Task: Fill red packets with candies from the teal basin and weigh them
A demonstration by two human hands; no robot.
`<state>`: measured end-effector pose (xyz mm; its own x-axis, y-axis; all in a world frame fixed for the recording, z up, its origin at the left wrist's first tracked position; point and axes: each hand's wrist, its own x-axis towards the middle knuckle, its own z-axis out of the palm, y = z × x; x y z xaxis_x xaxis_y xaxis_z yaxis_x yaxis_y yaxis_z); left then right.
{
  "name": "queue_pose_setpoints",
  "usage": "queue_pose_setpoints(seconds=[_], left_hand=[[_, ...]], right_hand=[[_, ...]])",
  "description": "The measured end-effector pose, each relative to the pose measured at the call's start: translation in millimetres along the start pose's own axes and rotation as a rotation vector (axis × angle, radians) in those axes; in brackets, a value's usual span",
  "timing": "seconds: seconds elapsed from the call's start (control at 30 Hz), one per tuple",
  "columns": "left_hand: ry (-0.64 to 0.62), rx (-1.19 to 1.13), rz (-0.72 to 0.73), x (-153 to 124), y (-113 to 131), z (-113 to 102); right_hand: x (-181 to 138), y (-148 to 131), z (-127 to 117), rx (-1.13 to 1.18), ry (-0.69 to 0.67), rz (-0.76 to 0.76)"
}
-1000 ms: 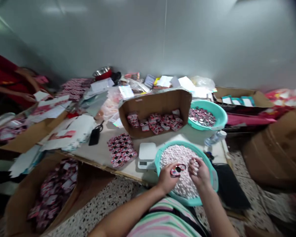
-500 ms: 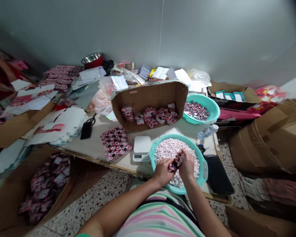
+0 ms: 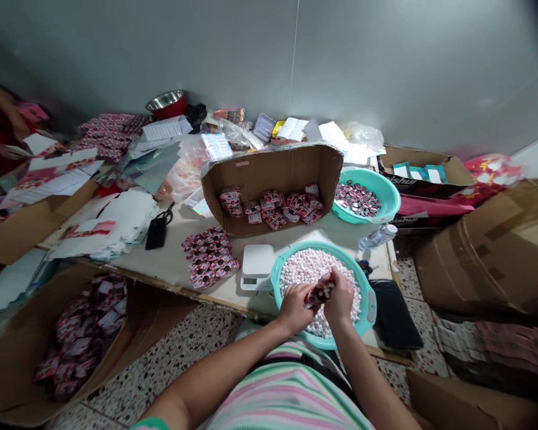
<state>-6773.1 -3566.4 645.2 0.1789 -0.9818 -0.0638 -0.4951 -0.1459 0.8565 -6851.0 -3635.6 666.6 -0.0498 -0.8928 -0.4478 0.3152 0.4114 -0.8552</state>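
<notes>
Both my hands meet over a teal basin point(image 3: 368, 310) heaped with small pale pink candies point(image 3: 309, 269). My left hand point(image 3: 296, 306) is closed around a small red container point(image 3: 317, 295) with a dark opening. My right hand point(image 3: 339, 297) is pinched at that container's mouth with a few of the candies in its fingers. A small white scale point(image 3: 256, 266) stands just left of the basin.
A stack of filled red packets point(image 3: 210, 257) lies beside the scale. An open cardboard box point(image 3: 273, 188) with more packets and a second teal basin point(image 3: 363, 200) of lids sit behind. Cardboard cartons point(image 3: 488, 251) stand right, a box of packets point(image 3: 80, 334) on the floor left. Another person's arm point(image 3: 2, 128) is far left.
My right hand has come from the candy heap to the container in my left hand and pinches candies at its mouth. The view has shifted slightly.
</notes>
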Motion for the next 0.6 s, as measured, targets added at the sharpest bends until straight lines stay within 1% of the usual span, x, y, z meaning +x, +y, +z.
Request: queue_pose_setpoints(seconds=[0.2, 0.4, 0.6], left_hand=[[0.002, -0.028, 0.013, 0.2, -1.5, -0.7], [0.021, -0.004, 0.028, -0.2, -4.8, 3.3], [0.019, 0.010, 0.019, -0.4, -4.4, 3.5]], right_hand=[[-0.9, 0.1, 0.2, -0.025, -0.008, 0.020], [-2.7, -1.0, -0.3, -0.068, -0.022, -0.015], [-6.3, -3.6, 2.4, 0.033, -0.035, 0.017]])
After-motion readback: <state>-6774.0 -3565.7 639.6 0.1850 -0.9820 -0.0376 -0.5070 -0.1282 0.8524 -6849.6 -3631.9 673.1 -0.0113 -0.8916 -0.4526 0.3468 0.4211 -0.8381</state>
